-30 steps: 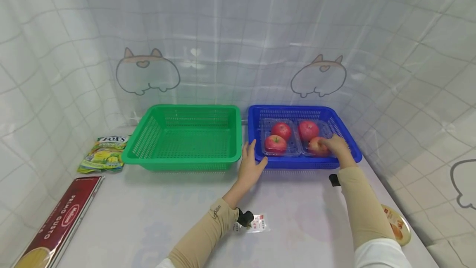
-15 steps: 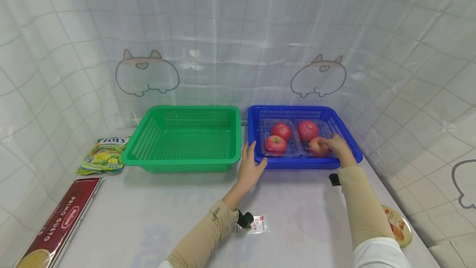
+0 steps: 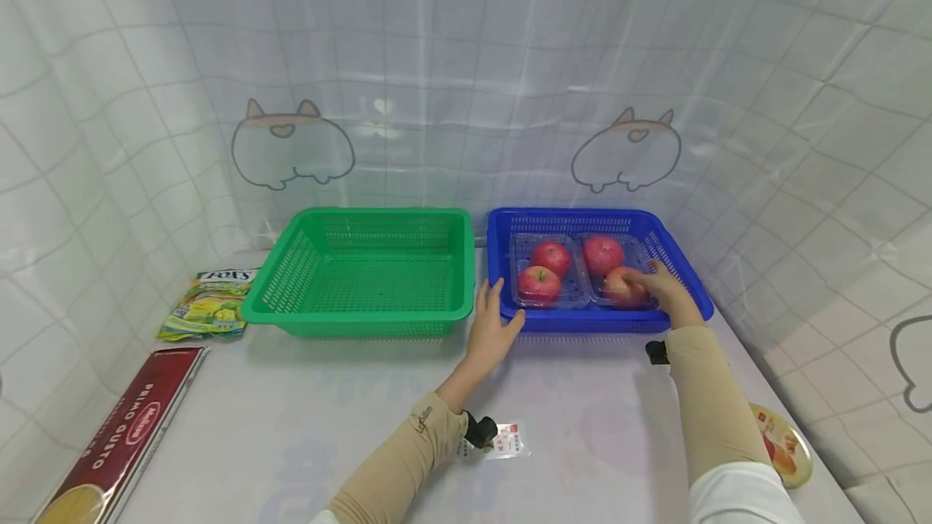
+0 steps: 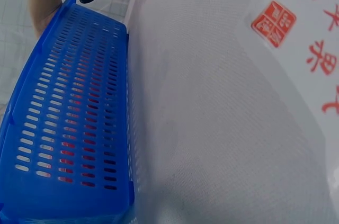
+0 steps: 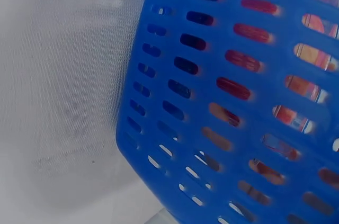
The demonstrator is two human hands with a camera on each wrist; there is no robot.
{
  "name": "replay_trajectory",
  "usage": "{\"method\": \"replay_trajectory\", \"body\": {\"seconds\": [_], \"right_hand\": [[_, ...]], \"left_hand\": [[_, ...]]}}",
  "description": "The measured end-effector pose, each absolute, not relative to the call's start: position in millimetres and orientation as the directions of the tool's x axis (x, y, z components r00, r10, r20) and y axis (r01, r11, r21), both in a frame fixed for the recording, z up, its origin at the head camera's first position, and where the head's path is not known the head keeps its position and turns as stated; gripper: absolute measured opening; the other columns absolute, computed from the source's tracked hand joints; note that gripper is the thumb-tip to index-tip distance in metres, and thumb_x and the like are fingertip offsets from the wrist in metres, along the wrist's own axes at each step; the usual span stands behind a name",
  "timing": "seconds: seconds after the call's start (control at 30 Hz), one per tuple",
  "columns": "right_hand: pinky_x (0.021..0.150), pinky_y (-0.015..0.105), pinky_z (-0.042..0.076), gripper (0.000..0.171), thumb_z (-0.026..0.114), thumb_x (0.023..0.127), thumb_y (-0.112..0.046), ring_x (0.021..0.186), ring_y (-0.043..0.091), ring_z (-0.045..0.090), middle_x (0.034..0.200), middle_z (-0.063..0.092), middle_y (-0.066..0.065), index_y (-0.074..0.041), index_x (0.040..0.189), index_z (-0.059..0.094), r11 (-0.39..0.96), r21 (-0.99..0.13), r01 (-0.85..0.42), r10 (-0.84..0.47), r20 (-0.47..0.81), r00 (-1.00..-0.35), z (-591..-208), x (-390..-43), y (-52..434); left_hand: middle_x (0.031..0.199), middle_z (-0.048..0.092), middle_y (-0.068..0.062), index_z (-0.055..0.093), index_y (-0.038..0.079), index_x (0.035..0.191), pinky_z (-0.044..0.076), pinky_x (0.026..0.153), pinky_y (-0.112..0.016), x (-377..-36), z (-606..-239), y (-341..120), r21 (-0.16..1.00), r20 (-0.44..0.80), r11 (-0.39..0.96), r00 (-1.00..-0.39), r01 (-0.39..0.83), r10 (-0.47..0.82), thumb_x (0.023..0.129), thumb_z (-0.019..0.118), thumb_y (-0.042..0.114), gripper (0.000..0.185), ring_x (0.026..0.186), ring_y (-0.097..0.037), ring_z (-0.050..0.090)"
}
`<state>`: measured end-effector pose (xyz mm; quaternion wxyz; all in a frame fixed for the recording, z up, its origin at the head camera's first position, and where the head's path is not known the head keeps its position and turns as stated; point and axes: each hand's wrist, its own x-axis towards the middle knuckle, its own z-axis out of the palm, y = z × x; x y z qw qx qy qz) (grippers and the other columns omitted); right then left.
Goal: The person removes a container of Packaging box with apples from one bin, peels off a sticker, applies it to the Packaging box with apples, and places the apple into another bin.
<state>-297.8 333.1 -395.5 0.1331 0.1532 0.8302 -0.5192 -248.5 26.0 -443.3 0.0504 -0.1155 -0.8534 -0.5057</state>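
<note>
Nothing has visibly moved since a second ago. My right hand [image 3: 666,289] touches an apple [image 3: 619,292], clamped or not I can't tell; leftward, my left hand [image 3: 491,334], fingers apart, is at the blue basket [image 3: 582,320].

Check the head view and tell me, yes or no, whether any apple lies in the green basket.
No, all four apples sit in clear plastic trays inside the blue basket.
</note>
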Motion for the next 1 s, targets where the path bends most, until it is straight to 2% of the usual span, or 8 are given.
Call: {"method": "replay_trajectory", "body": {"seconds": [0.07, 0.2, 0.37, 0.53, 0.6, 0.83, 0.93, 1.0], "right_hand": [[0.106, 0.059, 0.015, 0.081, 0.043, 0.096, -0.033, 0.136, 0.046, -0.001, 0.149, -0.013, 0.026, -0.006, 0.144, -0.017, 0.380, -0.831, 0.407, 0.109, -0.396, -0.912, -395, -298, 334], [0.106, 0.054, 0.021, 0.070, 0.036, 0.098, -0.024, 0.137, 0.043, 0.004, 0.150, -0.009, 0.024, -0.009, 0.146, -0.012, 0.294, -0.855, 0.427, 0.116, -0.411, -0.904, -393, -299, 336], [0.096, 0.054, 0.034, 0.063, 0.036, 0.097, -0.014, 0.136, 0.040, 0.012, 0.152, -0.003, 0.019, -0.014, 0.148, -0.002, 0.071, -0.895, 0.441, 0.180, -0.424, -0.888, -391, -300, 334], [0.094, 0.055, 0.031, 0.058, 0.035, 0.096, -0.006, 0.136, 0.034, 0.016, 0.153, 0.006, 0.014, -0.016, 0.148, 0.011, -0.121, -0.903, 0.412, 0.294, -0.430, -0.854, -388, -298, 329], [0.095, 0.057, 0.029, 0.056, 0.036, 0.096, -0.005, 0.135, 0.033, 0.017, 0.153, 0.008, 0.013, -0.016, 0.148, 0.015, -0.157, -0.907, 0.391, 0.330, -0.421, -0.845, -387, -299, 328], [0.091, 0.055, 0.035, 0.053, 0.035, 0.097, -0.005, 0.133, 0.032, 0.023, 0.152, 0.012, 0.013, -0.016, 0.147, 0.021, -0.113, -0.934, 0.339, 0.410, -0.355, -0.840, -379, -295, 325], [0.093, 0.053, 0.033, 0.054, 0.035, 0.097, -0.007, 0.137, 0.028, 0.016, 0.154, 0.006, 0.010, -0.017, 0.147, 0.018, -0.154, -0.936, 0.317, 0.400, -0.353, -0.846, -371, -291, 325], [0.091, 0.051, 0.036, 0.054, 0.034, 0.097, -0.007, 0.138, 0.026, 0.011, 0.154, 0.002, 0.007, -0.017, 0.148, 0.015, -0.173, -0.937, 0.305, 0.381, -0.349, -0.856, -366, -287, 324]], "left_hand": [[0.151, 0.013, -0.020, 0.025, 0.009, 0.145, 0.044, 0.089, -0.053, -248, -442, 25, 0.855, 0.196, 0.459, -0.970, 0.242, 0.146, 0.090, 0.054, 0.027, 0.065, 0.117, -0.041, 0.048], [0.151, 0.013, -0.019, 0.025, 0.009, 0.145, 0.043, 0.091, -0.053, -247, -440, 25, 0.860, 0.185, 0.454, -0.972, 0.232, 0.146, 0.091, 0.054, 0.027, 0.064, 0.118, -0.041, 0.047], [0.151, 0.012, -0.019, 0.025, 0.008, 0.145, 0.044, 0.089, -0.052, -246, -439, 25, 0.858, 0.185, 0.459, -0.972, 0.232, 0.145, 0.091, 0.053, 0.028, 0.064, 0.115, -0.041, 0.049], [0.151, 0.012, -0.019, 0.026, 0.007, 0.145, 0.044, 0.089, -0.052, -245, -438, 26, 0.857, 0.186, 0.460, -0.971, 0.234, 0.147, 0.091, 0.054, 0.027, 0.064, 0.115, -0.041, 0.049], [0.151, 0.012, -0.020, 0.026, 0.007, 0.145, 0.044, 0.089, -0.051, -245, -438, 26, 0.855, 0.186, 0.463, -0.971, 0.234, 0.148, 0.091, 0.054, 0.027, 0.064, 0.116, -0.041, 0.049], [0.151, 0.011, -0.021, 0.024, 0.008, 0.146, 0.049, 0.080, -0.047, -245, -439, 26, 0.851, 0.184, 0.468, -0.970, 0.237, 0.157, 0.090, 0.054, 0.027, 0.065, 0.108, -0.039, 0.054], [0.150, 0.010, -0.023, 0.022, 0.008, 0.146, 0.048, 0.081, -0.049, -247, -439, 26, 0.846, 0.187, 0.474, -0.968, 0.246, 0.169, 0.091, 0.053, 0.026, 0.066, 0.109, -0.040, 0.053], [0.150, 0.009, -0.024, 0.021, 0.008, 0.147, 0.045, 0.086, -0.052, -248, -439, 26, 0.842, 0.188, 0.479, -0.966, 0.251, 0.175, 0.091, 0.053, 0.026, 0.066, 0.115, -0.043, 0.048]]}}
